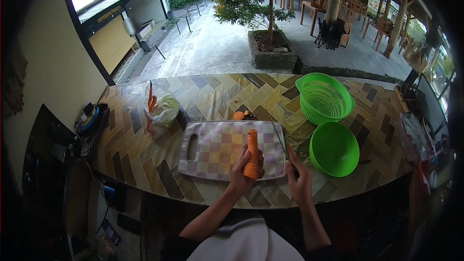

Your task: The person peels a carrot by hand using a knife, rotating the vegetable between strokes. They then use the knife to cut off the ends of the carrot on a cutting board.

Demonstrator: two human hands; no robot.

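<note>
A thick orange carrot point(251, 157) stands nearly upright in my left hand point(240, 173), whose fingers wrap round its lower part. It is held over the near edge of a checkered cutting board point(212, 125). To the right, my right hand point(300, 183) grips a knife point(279, 137), its blade pointing away from me along the board's right side. The knife's handle is mostly hidden by my fingers. Cut carrot pieces point(239, 115) lie just beyond the board's far edge.
A green colander point(325, 99) and a green bowl point(333, 150) stand right of the board. At the left is a clear plastic bag point(164, 111) with carrots and something pale green. The tiled table point(145, 164) curves along its near edge.
</note>
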